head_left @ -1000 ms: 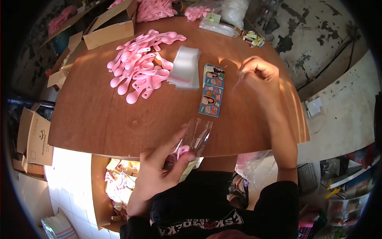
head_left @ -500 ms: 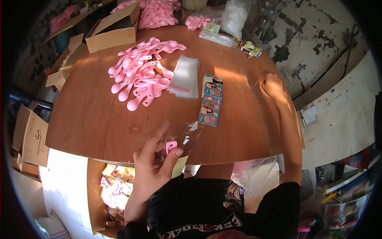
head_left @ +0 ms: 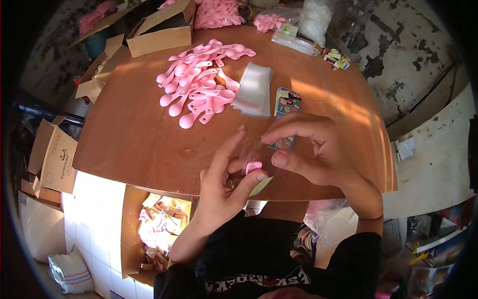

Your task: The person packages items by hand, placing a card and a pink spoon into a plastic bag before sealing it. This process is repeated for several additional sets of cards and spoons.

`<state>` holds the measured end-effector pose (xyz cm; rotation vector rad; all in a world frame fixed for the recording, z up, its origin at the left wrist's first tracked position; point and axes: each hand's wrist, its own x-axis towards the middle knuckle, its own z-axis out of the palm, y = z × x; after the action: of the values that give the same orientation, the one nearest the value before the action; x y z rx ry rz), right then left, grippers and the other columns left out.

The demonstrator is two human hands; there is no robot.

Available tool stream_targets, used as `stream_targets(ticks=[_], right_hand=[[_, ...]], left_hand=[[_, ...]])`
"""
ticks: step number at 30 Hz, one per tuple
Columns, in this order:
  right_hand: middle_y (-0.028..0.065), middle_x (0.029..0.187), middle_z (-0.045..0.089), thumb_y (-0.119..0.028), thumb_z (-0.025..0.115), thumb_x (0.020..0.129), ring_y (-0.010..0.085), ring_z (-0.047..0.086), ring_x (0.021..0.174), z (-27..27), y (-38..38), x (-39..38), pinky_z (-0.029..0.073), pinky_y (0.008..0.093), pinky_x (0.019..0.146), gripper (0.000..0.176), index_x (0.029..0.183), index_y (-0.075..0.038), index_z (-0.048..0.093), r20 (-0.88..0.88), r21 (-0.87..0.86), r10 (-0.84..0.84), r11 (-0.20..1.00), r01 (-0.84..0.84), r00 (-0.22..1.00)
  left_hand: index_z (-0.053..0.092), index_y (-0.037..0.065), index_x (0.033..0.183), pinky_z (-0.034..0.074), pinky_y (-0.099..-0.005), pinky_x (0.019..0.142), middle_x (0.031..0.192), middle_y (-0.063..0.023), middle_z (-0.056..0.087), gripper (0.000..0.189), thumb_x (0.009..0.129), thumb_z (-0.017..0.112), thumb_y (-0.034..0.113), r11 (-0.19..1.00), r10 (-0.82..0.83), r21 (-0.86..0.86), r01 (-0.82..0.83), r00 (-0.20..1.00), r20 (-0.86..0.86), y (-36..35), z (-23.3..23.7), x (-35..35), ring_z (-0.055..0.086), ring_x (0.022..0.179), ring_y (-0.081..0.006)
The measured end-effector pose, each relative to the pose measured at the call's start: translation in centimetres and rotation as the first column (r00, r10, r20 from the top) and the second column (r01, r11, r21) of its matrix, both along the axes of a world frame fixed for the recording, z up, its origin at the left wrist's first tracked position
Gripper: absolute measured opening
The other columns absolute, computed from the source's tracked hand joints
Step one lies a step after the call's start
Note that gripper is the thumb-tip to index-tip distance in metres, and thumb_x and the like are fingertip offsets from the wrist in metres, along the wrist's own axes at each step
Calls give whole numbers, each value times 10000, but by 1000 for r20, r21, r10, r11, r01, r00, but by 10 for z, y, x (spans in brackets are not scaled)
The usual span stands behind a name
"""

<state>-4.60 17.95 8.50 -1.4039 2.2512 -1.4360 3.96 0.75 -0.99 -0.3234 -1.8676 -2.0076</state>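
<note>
My left hand (head_left: 221, 182) holds a pink spoon (head_left: 253, 167) by its handle end, together with a clear plastic bag and a pale yellow-green card (head_left: 261, 186), near the table's front edge. My right hand (head_left: 311, 144) is just to the right, thumb and forefinger curved and apart, with nothing visible gripped. Behind it lies a stack of blue printed cards (head_left: 289, 99), partly hidden by the fingers. Left of the cards are flat clear bags (head_left: 255, 89). Further left, a heap of pink spoons (head_left: 199, 82) is spread on the wooden table (head_left: 124, 129).
An open cardboard box (head_left: 162, 40) and bagged pink spoons (head_left: 216, 14) stand at the back. Small boxes (head_left: 337, 60) lie at the back right. Below the table edge, a carton (head_left: 130, 229) holds many packed pieces. Another box (head_left: 59, 154) stands at the left.
My right hand has come from the table's right side to beside my left hand, its fingers now spread apart. The camera view has shifted, and my left hand still holds the spoon and card.
</note>
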Motion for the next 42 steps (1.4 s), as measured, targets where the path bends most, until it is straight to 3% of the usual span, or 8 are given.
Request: stream_targets(ticks=[5, 8, 12, 16, 26, 30, 36, 42], right_hand=[[114, 954, 683, -107, 731, 847, 206, 646, 934, 4, -4, 3, 498, 306, 818, 181, 974, 17, 696, -24, 80, 103, 992, -101, 994], [88, 822, 687, -56, 713, 837, 160, 646, 745, 15, -2, 13, 506, 271, 680, 61, 856, 2, 715, -2, -369, -224, 906, 207, 975], [73, 787, 684, -57, 711, 823, 140, 638, 715, 2, -9, -5, 501, 262, 648, 62, 836, 3, 716, -277, -35, -71, 997, 64, 958], [78, 785, 682, -75, 715, 821, 139, 641, 712, 6, -14, 1, 499, 264, 642, 80, 843, 2, 721, -274, -85, -104, 993, 84, 956], [101, 1059, 649, -159, 633, 947, 130, 611, 981, 16, -10, -1, 492, 273, 888, 377, 1257, 45, 569, 150, -59, -214, 973, 225, 965], [87, 943, 692, -227, 722, 877, 141, 652, 910, -15, -7, 25, 503, 266, 795, 398, 1177, 19, 635, 82, -182, -432, 879, 440, 898], [95, 939, 686, -45, 682, 895, 123, 659, 911, -77, -11, 30, 531, 243, 799, 231, 1105, 43, 639, 507, -328, -257, 825, 460, 823], [76, 930, 683, -14, 638, 920, 102, 663, 883, -87, -17, 22, 533, 226, 769, 163, 1066, 56, 631, 478, -285, -285, 845, 453, 831]], left_hand=[[305, -2, 1465, 538, -341, 884, 1073, -189, 691, 795, 818, 762, 56, 994, -82, 68, 81, 997, 16, -3, 1, 7, 658, 1043, -197], [289, -16, 1469, 453, -404, 1015, 1257, -231, 596, 887, 766, 813, 115, 995, 59, -63, -75, 971, -233, -7, -2, -1, 579, 1201, -283], [282, -27, 1469, 348, -440, 1102, 1367, -248, 502, 953, 723, 843, 161, 990, 63, -109, -88, 975, -214, -14, -2, -10, 473, 1313, -342], [388, -29, 1406, 484, -348, 960, 1209, -221, 620, 762, 771, 794, 82, 977, 60, -191, -95, 982, -180, -15, 4, -18, 606, 1151, -275], [450, -43, 1339, 547, -280, 827, 1011, -130, 700, 522, 862, 663, -68, 965, -124, 234, 120, 992, 6, -13, -6, -13, 668, 935, -154], [440, -40, 1351, 546, -269, 818, 1011, -130, 702, 527, 870, 651, -79, 955, -142, 262, 138, 990, -4, -10, -10, -11, 663, 940, -137], [446, -31, 1344, 552, -282, 829, 1041, -140, 699, 512, 880, 663, -39, 945, -219, 266, 190, 972, 86, -16, -22, -13, 667, 968, -159], [501, -40, 1295, 541, -285, 825, 1041, -136, 695, 382, 941, 617, 45, 941, -215, 277, 197, 976, 37, -21, -28, -20, 667, 965, -165]])
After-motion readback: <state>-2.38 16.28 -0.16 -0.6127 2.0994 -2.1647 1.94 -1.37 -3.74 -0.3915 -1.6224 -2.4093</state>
